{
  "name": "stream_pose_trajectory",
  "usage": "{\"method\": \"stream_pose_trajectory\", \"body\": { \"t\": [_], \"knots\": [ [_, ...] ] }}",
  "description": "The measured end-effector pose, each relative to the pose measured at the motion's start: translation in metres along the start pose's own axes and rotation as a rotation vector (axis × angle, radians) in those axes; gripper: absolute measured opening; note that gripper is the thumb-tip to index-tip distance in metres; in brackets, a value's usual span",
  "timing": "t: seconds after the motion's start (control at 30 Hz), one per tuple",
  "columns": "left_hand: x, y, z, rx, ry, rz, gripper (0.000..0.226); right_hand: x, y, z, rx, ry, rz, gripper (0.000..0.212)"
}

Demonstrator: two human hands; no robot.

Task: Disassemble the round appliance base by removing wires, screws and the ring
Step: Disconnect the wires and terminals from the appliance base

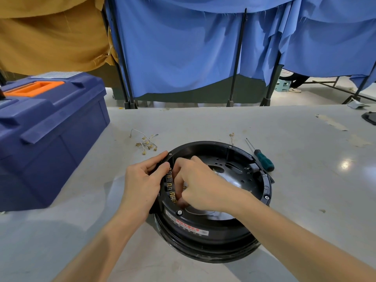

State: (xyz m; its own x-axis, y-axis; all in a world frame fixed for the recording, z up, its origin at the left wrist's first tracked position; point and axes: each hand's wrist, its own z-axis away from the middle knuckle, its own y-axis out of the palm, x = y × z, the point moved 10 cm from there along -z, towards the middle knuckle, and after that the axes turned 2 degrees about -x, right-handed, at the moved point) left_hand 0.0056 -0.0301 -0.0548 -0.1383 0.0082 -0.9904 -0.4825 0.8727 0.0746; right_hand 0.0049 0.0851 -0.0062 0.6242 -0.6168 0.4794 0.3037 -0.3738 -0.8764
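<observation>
A round black appliance base (240, 226) lies open side up on the grey table, with a shiny metal plate inside and screws around its rim. My left hand (142, 184) grips the base's left rim, fingers curled over the edge. My right hand (199, 186) reaches inside and pinches something at the row of brass terminals (170, 185) on the inner left wall; what the fingertips hold is hidden. Several removed wires with brass connectors (146, 143) lie on the table behind the base. A second small wire (231, 137) lies further right.
A green-handled screwdriver (261, 156) lies just right of the base's far edge. A big blue toolbox (48, 127) with an orange handle stands at the left. Blue and tan curtains on black frames hang behind the table. A dark object (369, 118) sits at the right edge.
</observation>
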Motion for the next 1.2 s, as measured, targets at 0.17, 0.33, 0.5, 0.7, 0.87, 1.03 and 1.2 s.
{"method": "stream_pose_trajectory", "body": {
  "t": [0.17, 0.33, 0.5, 0.7, 0.87, 1.03, 1.2],
  "knots": [
    [0.0, -0.001, 0.0, 0.002, 0.005, -0.006, 0.027, -0.003, 0.001, -0.002, -0.014, 0.019, -0.029, 0.027],
    [0.0, -0.001, 0.0, 0.001, 0.009, -0.003, 0.026, -0.005, 0.002, -0.002, -0.002, 0.019, -0.051, 0.029],
    [0.0, -0.001, -0.001, 0.0, 0.008, -0.005, 0.027, -0.004, 0.0, -0.002, -0.019, 0.01, -0.033, 0.028],
    [-0.001, -0.001, 0.0, -0.007, -0.001, 0.004, 0.028, -0.011, -0.002, -0.002, -0.041, 0.033, -0.009, 0.023],
    [-0.001, 0.0, 0.001, -0.011, -0.009, 0.003, 0.028, -0.04, -0.005, 0.006, -0.009, 0.122, -0.123, 0.03],
    [-0.005, -0.002, 0.003, -0.018, 0.011, -0.037, 0.027, -0.033, -0.022, 0.0, -0.14, 0.095, -0.162, 0.016],
    [-0.006, 0.001, 0.005, 0.011, -0.012, -0.032, 0.021, -0.032, -0.051, 0.003, -0.307, 0.025, -0.348, 0.013]
  ]
}}
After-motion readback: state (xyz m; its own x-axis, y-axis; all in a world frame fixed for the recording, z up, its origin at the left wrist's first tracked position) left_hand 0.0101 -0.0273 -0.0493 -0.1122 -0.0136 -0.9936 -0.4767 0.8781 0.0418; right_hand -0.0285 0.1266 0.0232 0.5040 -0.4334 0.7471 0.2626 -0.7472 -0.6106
